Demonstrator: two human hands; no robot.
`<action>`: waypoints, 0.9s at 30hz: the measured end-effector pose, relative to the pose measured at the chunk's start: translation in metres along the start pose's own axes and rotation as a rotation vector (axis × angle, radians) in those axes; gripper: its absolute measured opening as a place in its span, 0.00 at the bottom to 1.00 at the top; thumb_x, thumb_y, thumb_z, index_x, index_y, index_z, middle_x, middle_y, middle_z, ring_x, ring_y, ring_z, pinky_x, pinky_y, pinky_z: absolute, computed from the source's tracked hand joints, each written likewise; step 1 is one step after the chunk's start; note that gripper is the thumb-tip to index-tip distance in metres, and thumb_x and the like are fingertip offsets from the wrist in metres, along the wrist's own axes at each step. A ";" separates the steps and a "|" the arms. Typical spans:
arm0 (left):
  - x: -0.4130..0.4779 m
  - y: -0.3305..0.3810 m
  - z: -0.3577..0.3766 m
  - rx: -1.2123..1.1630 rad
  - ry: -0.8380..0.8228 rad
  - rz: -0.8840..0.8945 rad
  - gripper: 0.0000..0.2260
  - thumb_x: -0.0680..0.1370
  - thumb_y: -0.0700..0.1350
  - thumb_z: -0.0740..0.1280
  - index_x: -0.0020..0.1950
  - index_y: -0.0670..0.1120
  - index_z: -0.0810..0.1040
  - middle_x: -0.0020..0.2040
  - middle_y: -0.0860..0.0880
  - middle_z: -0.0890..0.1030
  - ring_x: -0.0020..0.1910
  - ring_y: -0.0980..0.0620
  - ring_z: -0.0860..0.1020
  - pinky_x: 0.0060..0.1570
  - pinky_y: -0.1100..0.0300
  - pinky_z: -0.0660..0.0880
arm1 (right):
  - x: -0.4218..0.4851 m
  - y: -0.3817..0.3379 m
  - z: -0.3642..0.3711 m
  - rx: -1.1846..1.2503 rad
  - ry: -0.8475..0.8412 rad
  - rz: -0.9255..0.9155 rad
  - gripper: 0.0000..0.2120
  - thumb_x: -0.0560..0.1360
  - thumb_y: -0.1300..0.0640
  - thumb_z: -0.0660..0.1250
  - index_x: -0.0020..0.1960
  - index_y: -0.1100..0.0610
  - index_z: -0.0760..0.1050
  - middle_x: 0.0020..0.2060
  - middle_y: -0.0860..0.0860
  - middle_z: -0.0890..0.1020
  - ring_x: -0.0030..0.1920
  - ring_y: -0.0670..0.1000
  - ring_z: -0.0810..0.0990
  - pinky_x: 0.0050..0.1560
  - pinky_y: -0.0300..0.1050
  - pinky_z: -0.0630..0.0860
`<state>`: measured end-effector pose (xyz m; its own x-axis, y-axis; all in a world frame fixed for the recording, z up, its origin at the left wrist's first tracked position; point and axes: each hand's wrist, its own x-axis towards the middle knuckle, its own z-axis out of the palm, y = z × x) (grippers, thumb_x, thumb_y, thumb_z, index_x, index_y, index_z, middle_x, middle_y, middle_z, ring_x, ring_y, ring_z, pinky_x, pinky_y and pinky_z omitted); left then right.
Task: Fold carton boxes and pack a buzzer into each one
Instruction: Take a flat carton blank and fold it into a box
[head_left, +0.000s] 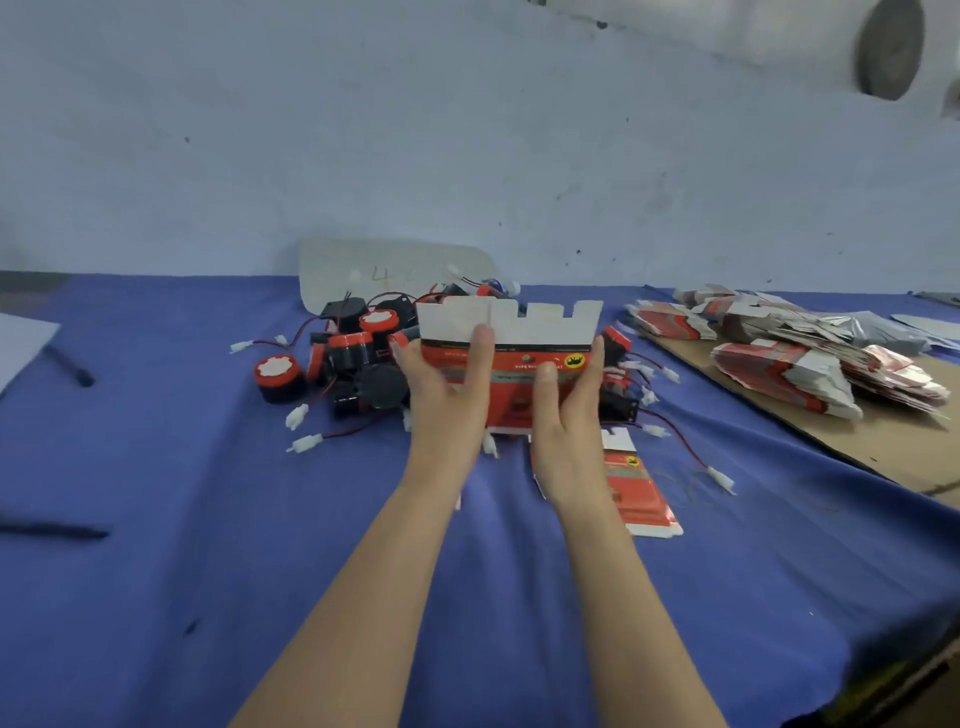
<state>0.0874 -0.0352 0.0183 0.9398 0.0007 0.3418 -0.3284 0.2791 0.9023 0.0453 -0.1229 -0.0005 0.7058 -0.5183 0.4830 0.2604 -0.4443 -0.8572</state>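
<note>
Held upright over the middle of the worktop (208, 519), just near of the buzzers (353, 353): one flattened carton (511, 364). Red printed face toward the camera, print upside down, with a small yellow-and-black emblem near the right end. Plain white along the top edge, cut into a row of square-notched flaps.

Gripped from both sides. Left hand (447, 384) at the carton's left edge, thumb lying straight up the near face to the white flaps, fingers curled round the edge and mostly hidden. Right hand (569, 415) at the right edge, thumb pressed on the red face, fingers reaching up along the side.

Behind and to the left of the carton, buzzers in a loose heap: black round bodies with red rims, some with white tops, trailing thin red and black wires that end in white connectors (304, 442). At the far edge of the heap, a clear plastic bag (384, 265).

Flat on the blue cloth below the right wrist, a second flattened carton (639, 493), red and white, partly covered by the forearm. At far right, stacks of flattened cartons (779, 369) fanned out on a brown cardboard sheet (883, 441). At far left, a corner of white paper (21, 343) and a dark pen-like object (72, 369), blurred.
</note>
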 end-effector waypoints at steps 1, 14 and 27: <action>0.002 0.002 -0.013 -0.013 0.033 0.003 0.15 0.78 0.52 0.66 0.58 0.53 0.62 0.54 0.61 0.72 0.48 0.74 0.74 0.44 0.79 0.70 | -0.004 -0.002 0.016 0.046 -0.063 0.001 0.32 0.80 0.45 0.53 0.78 0.52 0.44 0.70 0.38 0.61 0.72 0.41 0.60 0.71 0.39 0.58; 0.016 -0.039 -0.136 0.201 0.391 -0.042 0.12 0.79 0.52 0.64 0.53 0.48 0.65 0.50 0.52 0.75 0.44 0.60 0.75 0.36 0.76 0.70 | -0.032 0.006 0.123 0.341 -0.397 0.219 0.10 0.82 0.45 0.51 0.55 0.40 0.71 0.45 0.25 0.77 0.50 0.21 0.71 0.48 0.18 0.65; 0.003 -0.052 -0.119 0.102 0.042 -0.137 0.12 0.84 0.52 0.52 0.58 0.66 0.72 0.57 0.61 0.78 0.56 0.68 0.75 0.49 0.74 0.72 | -0.026 0.020 0.112 0.438 -0.325 0.259 0.09 0.79 0.50 0.62 0.59 0.44 0.73 0.41 0.34 0.83 0.46 0.36 0.81 0.47 0.32 0.78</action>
<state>0.1187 0.0641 -0.0591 0.9789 0.0102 0.2041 -0.2025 0.1805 0.9625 0.1060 -0.0370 -0.0501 0.9297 -0.2891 0.2283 0.2514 0.0449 -0.9668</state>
